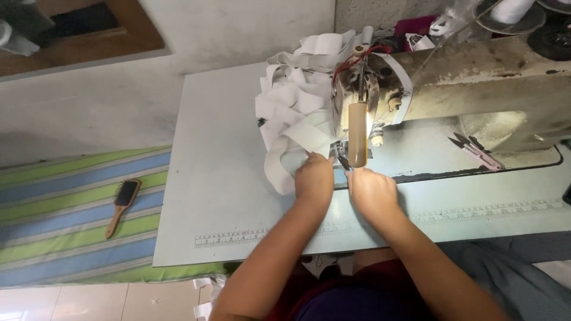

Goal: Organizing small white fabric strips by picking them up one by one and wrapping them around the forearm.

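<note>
My left hand [314, 180] and my right hand [372, 191] rest side by side on the pale sewing table [214, 178], just in front of the needle area of an old beige sewing machine [464, 89]. The left hand's fingers press on a white elastic band [291, 128] that leads to the presser foot [341, 156]. The band piles up in loose folds behind and left of the machine head. The right hand's fingertips lie flat by the foot; what they pinch is hidden.
Small pink thread snips [476, 151] lie on the machine bed to the right. A ruler strip [380, 223] runs along the table's front edge. On a striped green-and-blue mat [77, 220] at left lies a wooden hairbrush [122, 205].
</note>
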